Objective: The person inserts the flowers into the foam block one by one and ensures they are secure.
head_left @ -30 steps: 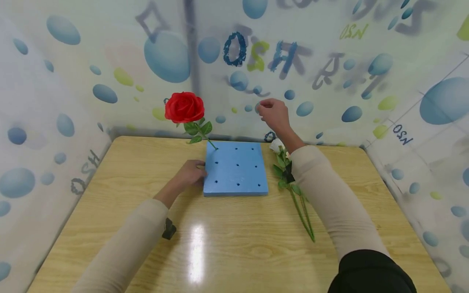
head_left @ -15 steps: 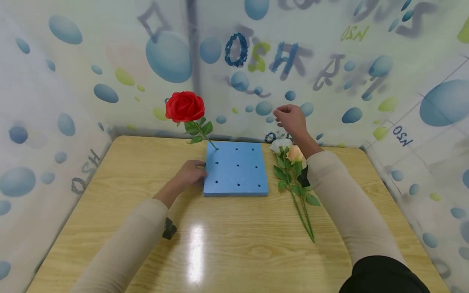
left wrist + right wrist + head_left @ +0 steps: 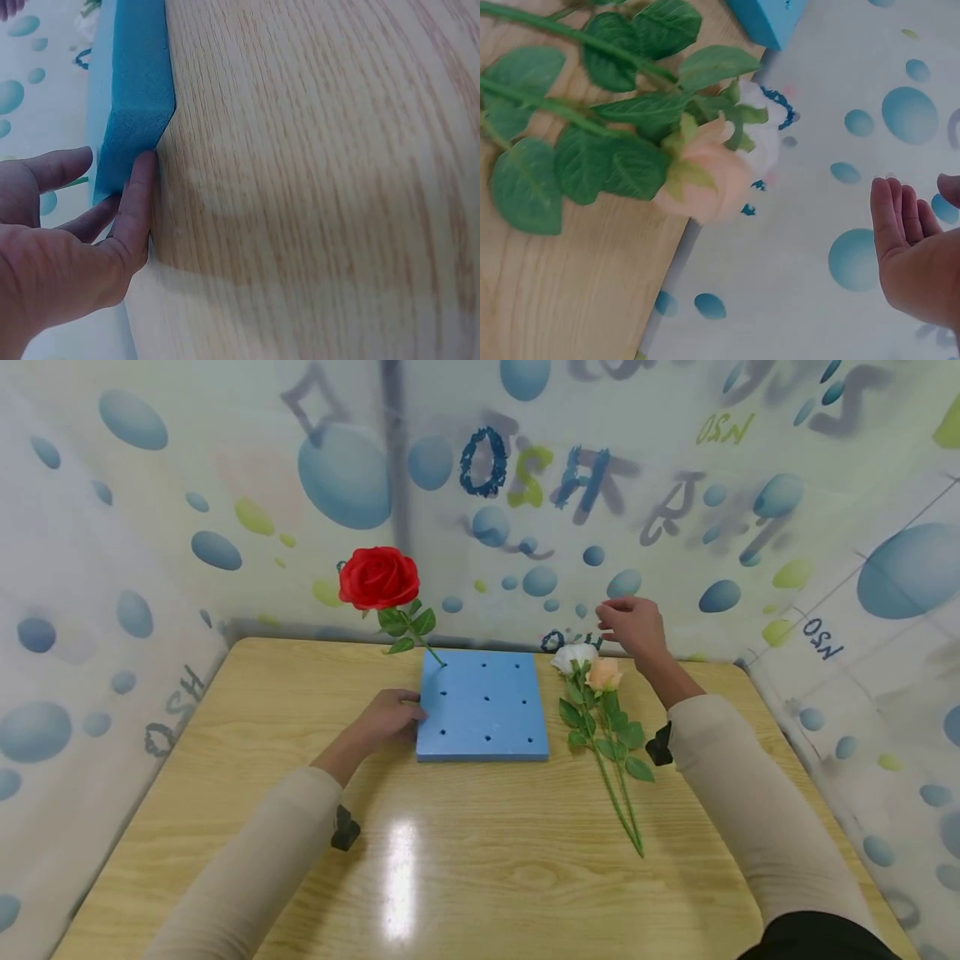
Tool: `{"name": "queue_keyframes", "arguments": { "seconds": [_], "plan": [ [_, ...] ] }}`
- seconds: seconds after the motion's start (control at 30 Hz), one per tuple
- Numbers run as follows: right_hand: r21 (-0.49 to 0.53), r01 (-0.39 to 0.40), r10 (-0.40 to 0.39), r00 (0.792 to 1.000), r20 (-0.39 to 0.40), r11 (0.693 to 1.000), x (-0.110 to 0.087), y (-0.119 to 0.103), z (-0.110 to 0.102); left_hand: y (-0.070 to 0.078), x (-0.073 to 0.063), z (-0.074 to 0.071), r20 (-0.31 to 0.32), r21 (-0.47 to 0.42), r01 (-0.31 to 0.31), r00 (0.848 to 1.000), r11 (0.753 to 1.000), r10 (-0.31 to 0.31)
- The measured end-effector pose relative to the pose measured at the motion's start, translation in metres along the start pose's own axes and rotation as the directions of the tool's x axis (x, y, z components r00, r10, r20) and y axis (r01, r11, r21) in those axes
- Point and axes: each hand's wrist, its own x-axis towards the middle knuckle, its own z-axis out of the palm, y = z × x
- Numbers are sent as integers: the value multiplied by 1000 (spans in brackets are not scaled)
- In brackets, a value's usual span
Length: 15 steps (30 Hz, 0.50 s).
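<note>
A blue foam board (image 3: 483,714) with several small holes lies on the table. Its back left hole holds the stem of an artificial red rose (image 3: 378,578), which leans left. My left hand (image 3: 388,717) rests at the board's left side; in the left wrist view its fairly straight fingers (image 3: 135,202) touch the side of the board. Above the back right of the table, my right hand (image 3: 633,625) hangs in the air with nothing in it, fingers loosely bent. Nearest to it lie a white rose (image 3: 574,657) and a peach rose (image 3: 603,675), side by side.
The wooden table (image 3: 480,868) backs onto a patterned curtain (image 3: 450,527) with printed bubbles and letters. The two lying roses' green stems (image 3: 626,814) point toward the front, right of the board. The red rose's leaves (image 3: 405,622) overhang the table's back edge.
My right hand has moved right and down, away from above the board to over the white and peach roses, uncovering them. My left hand, the board and the red rose stay put.
</note>
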Motion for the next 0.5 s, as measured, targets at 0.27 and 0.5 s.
{"name": "queue_keyframes", "arguments": {
  "seconds": [0.27, 0.5],
  "plan": [
    [7, -55, 55, 998, 38, 998, -10, 18, -15, 0, 2, 1, 5, -12, 16, 1000, 1000, -16],
    [-9, -93, 93, 992, 81, 996, -18, 36, -20, 0, 4, 1, 8, -14, 12, 1000, 1000, -12]
  ]
}}
